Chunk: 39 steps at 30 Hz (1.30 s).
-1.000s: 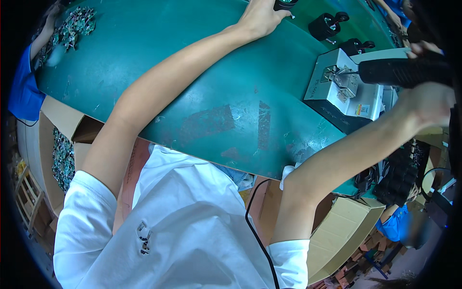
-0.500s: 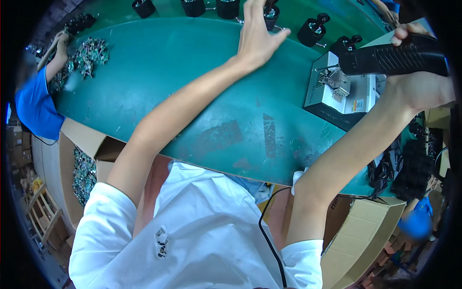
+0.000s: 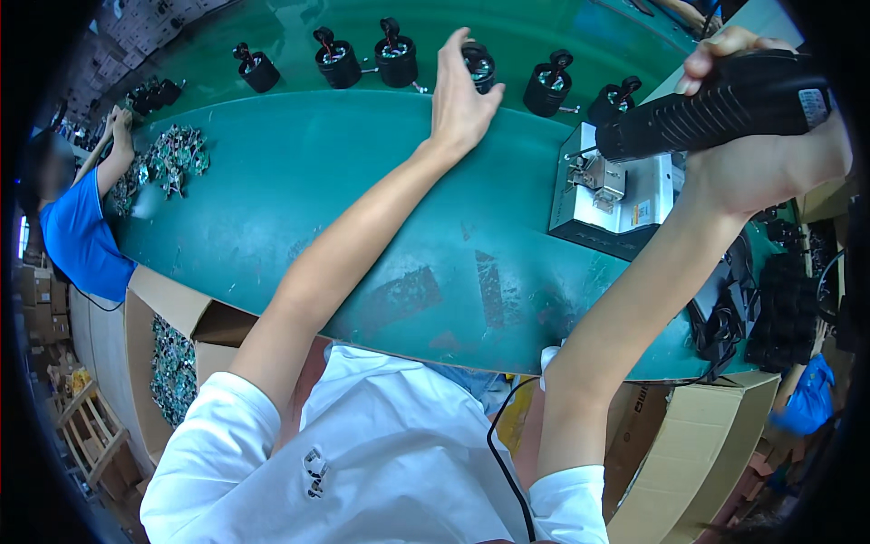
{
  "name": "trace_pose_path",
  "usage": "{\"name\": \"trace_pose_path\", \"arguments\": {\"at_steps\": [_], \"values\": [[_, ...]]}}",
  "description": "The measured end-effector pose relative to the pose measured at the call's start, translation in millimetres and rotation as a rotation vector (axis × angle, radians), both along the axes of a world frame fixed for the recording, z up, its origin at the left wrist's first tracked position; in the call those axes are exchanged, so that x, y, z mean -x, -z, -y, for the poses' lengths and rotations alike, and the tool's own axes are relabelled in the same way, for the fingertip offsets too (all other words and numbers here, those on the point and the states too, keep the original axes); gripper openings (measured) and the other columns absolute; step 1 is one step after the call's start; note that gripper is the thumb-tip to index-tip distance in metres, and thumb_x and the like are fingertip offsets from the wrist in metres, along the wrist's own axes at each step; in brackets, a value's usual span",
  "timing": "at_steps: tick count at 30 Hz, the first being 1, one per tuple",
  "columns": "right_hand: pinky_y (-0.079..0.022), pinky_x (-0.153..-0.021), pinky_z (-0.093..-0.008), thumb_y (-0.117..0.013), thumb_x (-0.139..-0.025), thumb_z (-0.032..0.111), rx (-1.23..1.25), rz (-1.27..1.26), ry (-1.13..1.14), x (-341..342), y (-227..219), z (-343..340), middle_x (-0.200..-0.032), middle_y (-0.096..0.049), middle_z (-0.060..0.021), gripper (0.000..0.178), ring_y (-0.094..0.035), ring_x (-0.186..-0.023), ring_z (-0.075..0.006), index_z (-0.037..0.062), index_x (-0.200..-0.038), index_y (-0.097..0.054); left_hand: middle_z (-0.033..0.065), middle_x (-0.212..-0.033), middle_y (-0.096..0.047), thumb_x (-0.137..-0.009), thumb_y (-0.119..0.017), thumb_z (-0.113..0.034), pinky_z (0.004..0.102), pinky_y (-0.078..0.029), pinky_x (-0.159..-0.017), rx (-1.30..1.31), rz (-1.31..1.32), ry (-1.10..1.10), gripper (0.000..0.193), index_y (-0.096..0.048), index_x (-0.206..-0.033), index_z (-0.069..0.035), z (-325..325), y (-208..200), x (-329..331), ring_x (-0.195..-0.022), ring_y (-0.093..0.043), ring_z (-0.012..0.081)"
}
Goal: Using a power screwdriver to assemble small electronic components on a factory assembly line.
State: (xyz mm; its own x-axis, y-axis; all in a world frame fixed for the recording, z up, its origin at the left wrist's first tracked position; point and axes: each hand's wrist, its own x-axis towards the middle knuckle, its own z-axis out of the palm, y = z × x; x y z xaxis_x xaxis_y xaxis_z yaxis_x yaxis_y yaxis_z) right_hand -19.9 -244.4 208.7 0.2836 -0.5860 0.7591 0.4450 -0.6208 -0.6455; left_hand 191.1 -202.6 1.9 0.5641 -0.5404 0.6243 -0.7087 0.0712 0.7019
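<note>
My right hand (image 3: 761, 168) is closed around a black power screwdriver (image 3: 702, 109), which lies nearly level. Its thin bit points left, over the metal head of a screw feeder box (image 3: 603, 181). My left hand (image 3: 462, 109) reaches to the far edge of the green mat, fingers and thumb curled round opposite sides of a black cylindrical housing (image 3: 478, 65). Similar black housings stand in a row on both sides of it, such as one to the left (image 3: 396, 62) and one to the right (image 3: 547, 88). Several have a small black wheel-like part on top.
A pile of small circuit boards (image 3: 177, 159) lies on the mat's left, near a co-worker in a blue sleeve (image 3: 82, 236). Cardboard boxes stand below the table, one holding more boards (image 3: 172, 372), another at right (image 3: 684, 444). Black cables (image 3: 716, 322) lie at the right edge.
The view has shifted, showing more of the housing row. My left thumb has drawn in beside the housing. The screwdriver has moved left in the picture, its bit still over the feeder.
</note>
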Motion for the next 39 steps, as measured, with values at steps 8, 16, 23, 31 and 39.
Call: {"name": "trace_pose_path", "arguments": {"at_steps": [8,16,23,31,39], "values": [[-0.049,-0.046,-0.0265,-0.034,-0.095,0.072,0.06,0.128,0.24,-16,-2,-21,-0.07,-0.063,-0.012,0.072,-0.06,-0.053,-0.0182,0.0045,-0.088,-0.057,0.0214,-0.145,-0.044,-0.074,-0.086,-0.008,0.0443,-0.036,-0.118,0.15,0.175,0.016,0.098,-0.028,-0.152,-0.001,-5,-7,1,-0.137,-0.046,0.0356],[-0.042,-0.035,-0.0217,-0.043,-0.099,0.065,0.109,0.393,0.28,-19,-7,-27,-0.057,-0.058,-0.006,0.057,-0.055,-0.04,-0.0121,0.0113,-0.081,-0.052,0.0221,-0.142,-0.05,-0.072,-0.089,-0.026,0.0422,-0.039,-0.116,-0.121,-0.009,0.296,0.09,-0.039,-0.142,0.001,23,-23,36,-0.136,-0.049,0.0347],[-0.041,-0.035,-0.0224,-0.041,-0.098,0.069,-0.121,0.384,0.271,-12,-16,-40,-0.056,-0.057,-0.0062,0.061,-0.054,-0.039,-0.0129,0.0115,-0.08,-0.052,0.0206,-0.116,-0.065,-0.071,-0.087,-0.025,0.039,-0.049,-0.098,-0.275,0.011,0.228,0.068,-0.054,-0.124,0.001,37,-10,23,-0.111,-0.064,0.0326],[-0.042,-0.034,-0.0222,-0.042,-0.097,0.069,-0.179,0.399,0.189,-1,-26,-47,-0.056,-0.058,-0.0065,0.061,-0.054,-0.04,-0.0127,0.0112,-0.079,-0.053,0.0146,-0.115,-0.066,-0.072,-0.082,-0.015,0.0365,-0.049,-0.1,-0.04,0.146,0.344,0.058,-0.058,-0.122,0.001,-2,-20,26,-0.109,-0.065,0.025],[-0.045,-0.036,-0.0215,-0.044,-0.1,0.063,0.237,0.391,0.143,-9,2,-8,-0.062,-0.059,-0.0068,0.058,-0.058,-0.044,-0.0126,0.0083,-0.084,-0.054,0.0114,-0.116,-0.063,-0.072,-0.08,-0.014,0.0343,-0.042,-0.107,-0.402,-0.185,0.816,0.065,-0.053,-0.13,0.0,-52,-21,31,-0.114,-0.059,0.0201]]}}
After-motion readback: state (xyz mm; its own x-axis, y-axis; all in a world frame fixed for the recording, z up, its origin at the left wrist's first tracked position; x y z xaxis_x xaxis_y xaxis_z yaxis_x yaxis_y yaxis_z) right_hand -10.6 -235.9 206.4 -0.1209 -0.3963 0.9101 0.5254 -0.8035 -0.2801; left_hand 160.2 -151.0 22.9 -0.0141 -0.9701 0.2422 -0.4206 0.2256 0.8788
